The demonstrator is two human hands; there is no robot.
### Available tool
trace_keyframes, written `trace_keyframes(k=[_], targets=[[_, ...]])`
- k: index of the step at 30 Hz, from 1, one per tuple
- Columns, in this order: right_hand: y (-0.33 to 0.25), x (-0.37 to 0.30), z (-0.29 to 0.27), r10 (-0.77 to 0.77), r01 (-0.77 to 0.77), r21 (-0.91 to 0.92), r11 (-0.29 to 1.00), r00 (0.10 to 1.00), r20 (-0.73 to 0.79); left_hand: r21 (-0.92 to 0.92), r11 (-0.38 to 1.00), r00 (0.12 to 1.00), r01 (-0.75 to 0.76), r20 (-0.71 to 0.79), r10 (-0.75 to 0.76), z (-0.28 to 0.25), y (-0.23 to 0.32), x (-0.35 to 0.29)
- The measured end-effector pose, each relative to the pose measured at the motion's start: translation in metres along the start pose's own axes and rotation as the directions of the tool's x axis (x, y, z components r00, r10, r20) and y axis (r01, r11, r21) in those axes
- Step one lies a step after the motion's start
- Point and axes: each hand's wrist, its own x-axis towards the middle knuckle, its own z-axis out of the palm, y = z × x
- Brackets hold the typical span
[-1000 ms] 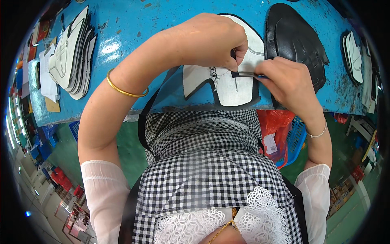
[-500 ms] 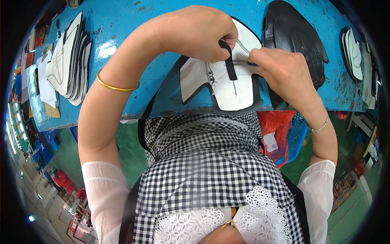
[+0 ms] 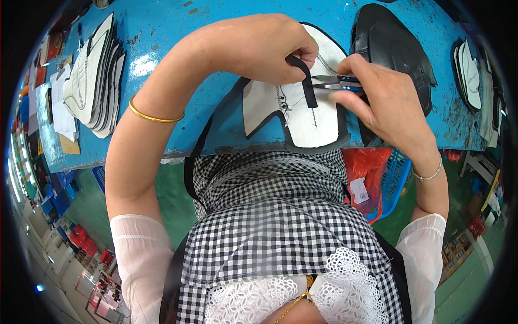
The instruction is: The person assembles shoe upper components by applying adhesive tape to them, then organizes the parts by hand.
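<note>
My left hand [image 3: 275, 46] pinches a narrow black strap [image 3: 311, 97], whose free end hangs below the fingers over a white-faced cut piece [image 3: 313, 132] with a black edge and stitch lines. In my right hand [image 3: 386, 100] is a pair of thread snips [image 3: 341, 83] with blue handles. The blades are parted and their tips reach the strap just below my left fingers. Whether the strap lies between them, I cannot tell. A length of black band [image 3: 216, 116] runs from behind my left wrist down over the table edge; its link to the strap is hidden.
Stacked white and black pieces [image 3: 97, 81] lie at the left of the blue table [image 3: 162, 102]. Black padded pieces [image 3: 394, 54] are right of the work, with another white stack [image 3: 467, 75] farther right. Below the edge is a blue basket [image 3: 396, 178] with a red bag [image 3: 364, 162].
My right hand has shifted slightly right and turned, bringing the thread snips into plain sight with blades parted at the strap. My left hand keeps its pinch, nearly still.
</note>
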Motion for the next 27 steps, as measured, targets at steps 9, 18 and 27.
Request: trace_keyframes(k=[9, 18, 27], targets=[[0.007, 0.009, 0.011, 0.029, -0.029, -0.017, 0.999, 0.999, 0.019, 0.005, 0.998, 0.998, -0.064, -0.026, 0.064, 0.0, -0.003, -0.001], [-0.031, -0.018, 0.004, -0.125, 0.125, 0.025, 0.992, 0.992, -0.004, -0.061, 0.988, 0.985, -0.143, -0.109, 0.136, 0.006, -0.02, -0.004], [-0.06, -0.017, 0.037, 0.042, -0.021, -0.213, 0.977, 0.995, 0.093, -0.171, 0.975, 0.959, -0.142, -0.266, 0.093, 0.014, -0.025, -0.011]])
